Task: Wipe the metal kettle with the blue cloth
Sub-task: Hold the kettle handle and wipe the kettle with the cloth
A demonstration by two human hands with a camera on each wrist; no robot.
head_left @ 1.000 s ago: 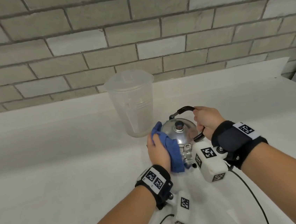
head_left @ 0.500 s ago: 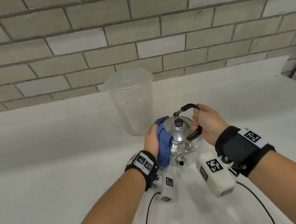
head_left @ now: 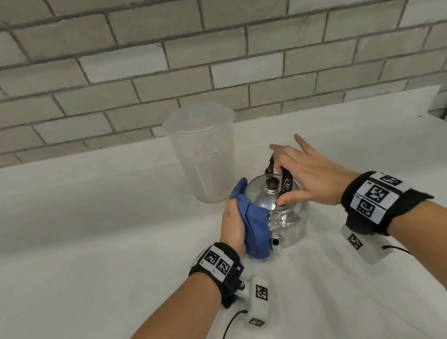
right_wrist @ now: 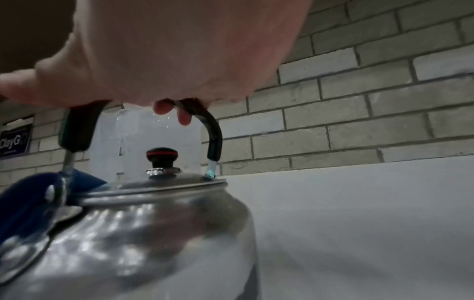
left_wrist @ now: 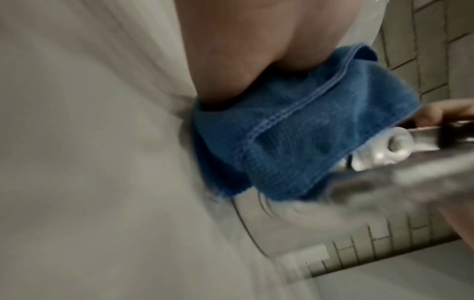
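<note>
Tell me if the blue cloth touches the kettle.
Touching. In the head view the left hand presses the blue cloth against the side of the kettle, no gap.

Tall translucent plastic jug (head_left: 206, 157) stood just upper-left of the shiny metal kettle (head_left: 291, 217), barring that side; white tabletop (head_left: 86, 239) offered passage at frame left and right.

left grip (head_left: 232, 225): palm facing right | right grip (head_left: 311, 179): palm down, middle fingers curled, thumb out
</note>
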